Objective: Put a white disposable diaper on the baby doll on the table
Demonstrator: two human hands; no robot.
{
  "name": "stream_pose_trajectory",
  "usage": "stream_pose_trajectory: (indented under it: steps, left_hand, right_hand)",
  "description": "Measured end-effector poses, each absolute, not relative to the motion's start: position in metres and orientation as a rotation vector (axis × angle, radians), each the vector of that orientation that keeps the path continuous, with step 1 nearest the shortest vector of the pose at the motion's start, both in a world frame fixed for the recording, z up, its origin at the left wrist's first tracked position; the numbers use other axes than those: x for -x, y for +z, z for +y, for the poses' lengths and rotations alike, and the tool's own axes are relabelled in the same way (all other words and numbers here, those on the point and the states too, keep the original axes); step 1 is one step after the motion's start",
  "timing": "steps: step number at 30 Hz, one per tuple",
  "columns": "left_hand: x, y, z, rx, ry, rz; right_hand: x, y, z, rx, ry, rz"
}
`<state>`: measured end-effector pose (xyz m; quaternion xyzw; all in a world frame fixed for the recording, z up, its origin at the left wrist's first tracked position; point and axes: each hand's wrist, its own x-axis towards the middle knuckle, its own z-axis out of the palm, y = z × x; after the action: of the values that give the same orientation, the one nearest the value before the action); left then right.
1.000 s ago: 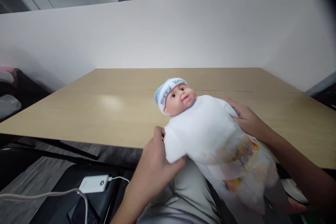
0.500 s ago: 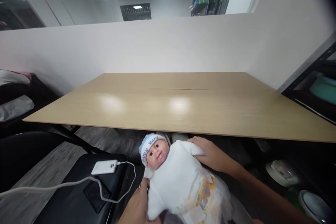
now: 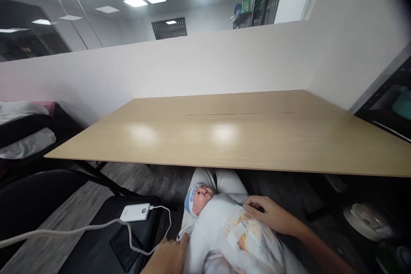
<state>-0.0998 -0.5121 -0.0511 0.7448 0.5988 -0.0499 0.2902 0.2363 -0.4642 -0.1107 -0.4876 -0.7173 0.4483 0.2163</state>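
A baby doll in a white top and a blue-and-white lettered cap lies face up across my lap, its head toward the upper left. Around its lower body is a diaper with an orange and yellow print. My left hand is closed at the doll's shoulder side, on the white cloth there; its fingertips are partly hidden. On the other side, my right hand has thumb and forefinger curled together at the edge of the doll's top, just above the diaper.
A wooden table stands in front, its near edge beyond my knees. On the black chair to the left are a white power bank with a cable and a dark phone. A whitish round object sits low at right.
The doll has been lowered and laid back on my lap, its face turning more upward. My right hand has shifted from its arm down toward the diaper. The view has tilted slightly.
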Motion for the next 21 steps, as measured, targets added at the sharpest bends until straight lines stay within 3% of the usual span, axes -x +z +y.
stream_pose_trajectory:
  steps: [3,10,16,21]
  left_hand:
    - [0.093,-0.035,-0.52,-2.132,-0.226,1.566]
    - [0.031,-0.042,-0.478,-2.162,0.383,0.608]
    - [0.016,-0.077,-0.472,-2.125,0.461,0.611]
    - [0.022,-0.071,-0.477,-2.031,0.521,0.674]
  right_hand:
    - [-0.236,-0.1,-0.476,1.359,1.232,-1.99]
    - [-0.238,-0.111,-0.472,1.343,1.098,-2.024]
    - [-0.261,-0.141,-0.454,1.477,0.959,-1.919]
    - [-0.247,-0.119,-0.455,1.336,1.021,-2.001]
